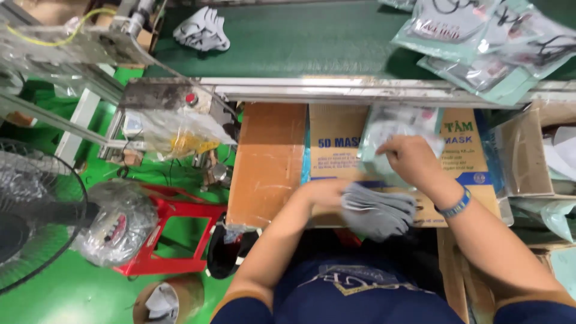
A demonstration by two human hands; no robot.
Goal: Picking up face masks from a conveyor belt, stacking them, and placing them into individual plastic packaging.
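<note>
Grey face masks [379,211], a soft stack of them, sit right over the person's lap at the near edge of the cardboard box [270,162]. Left hand [329,193] comes in from below, forearm angled up, fingers curled around the stack's left end and gripping it. Right hand [410,157] reaches across from the right, wrist bent, blue wristband [455,206] showing, fingertips pinching the mouth of a clear plastic pouch [393,129] that lies on the box top, just beyond the masks. Flattened cardboard box spreads under both hands as the work surface. Beyond it runs a metal rail, then the green conveyor belt [300,42], carrying a loose white mask bundle [203,30] and, far right, a heap of filled pouches [480,42]. Off left: a fan [33,210] and a red stool [174,234] on green floor.
</note>
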